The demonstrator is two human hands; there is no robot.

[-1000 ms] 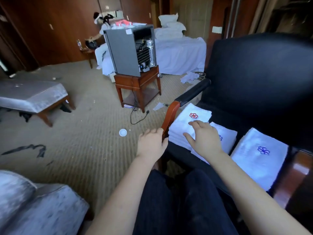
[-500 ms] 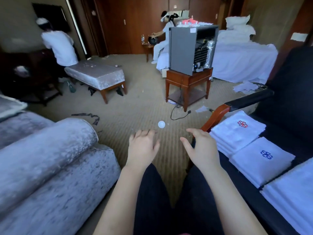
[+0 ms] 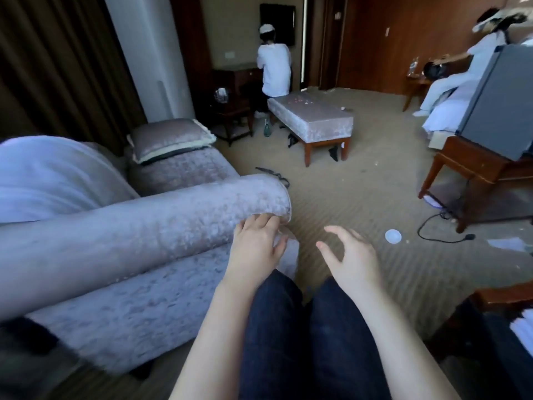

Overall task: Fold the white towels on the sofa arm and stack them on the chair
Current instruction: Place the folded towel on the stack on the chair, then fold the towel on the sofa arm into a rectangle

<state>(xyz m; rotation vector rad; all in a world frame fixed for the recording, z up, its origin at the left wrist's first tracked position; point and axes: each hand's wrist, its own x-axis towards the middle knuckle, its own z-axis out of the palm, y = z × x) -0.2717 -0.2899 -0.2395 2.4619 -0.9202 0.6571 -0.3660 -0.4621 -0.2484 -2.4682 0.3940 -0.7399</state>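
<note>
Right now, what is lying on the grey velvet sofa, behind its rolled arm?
A grey velvet cushion with pale piping and a heap of white cloth. The rolled arm covers the heap's lower part.

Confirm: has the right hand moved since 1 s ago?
Yes. The right hand was on the chair's towel stack; now it hovers over carpet, left of the chair's wooden arm, toward the sofa arm.

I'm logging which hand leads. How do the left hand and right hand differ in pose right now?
The left hand is at the end of the sofa arm, fingertips seemingly on its fabric; the right hand hangs over the carpet, touching nothing. The left hand's fingers lie close together; the right hand's are spread and loosely curved. Both are bare and hold nothing.
</note>
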